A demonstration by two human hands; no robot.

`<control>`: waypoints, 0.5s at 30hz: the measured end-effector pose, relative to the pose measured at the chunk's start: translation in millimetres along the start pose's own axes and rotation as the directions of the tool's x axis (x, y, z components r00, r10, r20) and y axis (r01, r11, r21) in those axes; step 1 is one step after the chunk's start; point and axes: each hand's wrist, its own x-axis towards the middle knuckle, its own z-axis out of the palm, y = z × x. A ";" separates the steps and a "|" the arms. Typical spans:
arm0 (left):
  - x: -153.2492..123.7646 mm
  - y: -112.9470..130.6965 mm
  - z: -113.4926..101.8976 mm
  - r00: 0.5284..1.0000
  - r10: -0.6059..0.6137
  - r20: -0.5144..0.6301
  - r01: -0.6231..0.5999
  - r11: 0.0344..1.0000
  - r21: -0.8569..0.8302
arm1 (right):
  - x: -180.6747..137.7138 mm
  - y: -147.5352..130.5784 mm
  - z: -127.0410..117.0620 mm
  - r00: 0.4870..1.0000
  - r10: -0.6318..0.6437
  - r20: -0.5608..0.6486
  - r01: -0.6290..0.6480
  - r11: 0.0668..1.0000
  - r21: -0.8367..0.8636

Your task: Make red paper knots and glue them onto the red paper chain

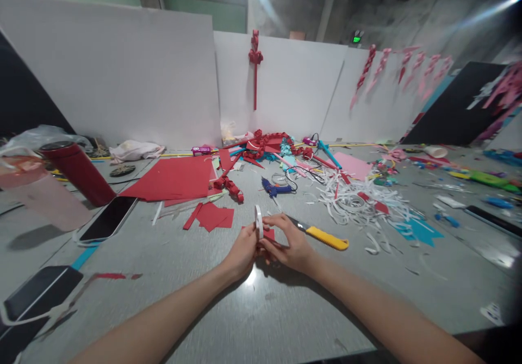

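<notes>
A narrow roll of white tape (pixel 258 222) stands on edge between my two hands, just above the table near the middle. My left hand (pixel 243 248) is closed on its lower left side. From the right, the bent fingers of my right hand (pixel 291 246) pinch at the roll, thumb low and index finger higher. Red paper (pixel 268 234) shows through the gap between that thumb and index finger; whether it is held or lies behind, I cannot tell. A yellow utility knife (pixel 326 237) lies just beyond my right hand. Several small red paper pieces (pixel 215 217) lie beyond my left hand.
Large red sheets (pixel 175 178) lie at left, near a red bottle (pixel 77 173) and a phone (pixel 108 220). A blue glue gun (pixel 277 187) rests ahead. White paper strips (pixel 350 198) heap at right. White boards (pixel 281 81) stand behind, with a red paper ornament (pixel 255 62) hanging.
</notes>
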 end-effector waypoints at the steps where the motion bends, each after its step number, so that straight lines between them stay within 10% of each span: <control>1: 0.4 -0.3 -1.1 1.000 0.000 -0.004 0.000 1.000 0.001 | 0.2 0.2 0.4 0.999 -0.031 0.012 0.031 0.999 -0.014; 15: -0.8 -1.9 -1.4 1.000 -0.009 0.000 0.009 0.998 0.066 | 4.6 -3.8 -4.7 0.997 -0.075 0.022 0.076 0.997 -0.024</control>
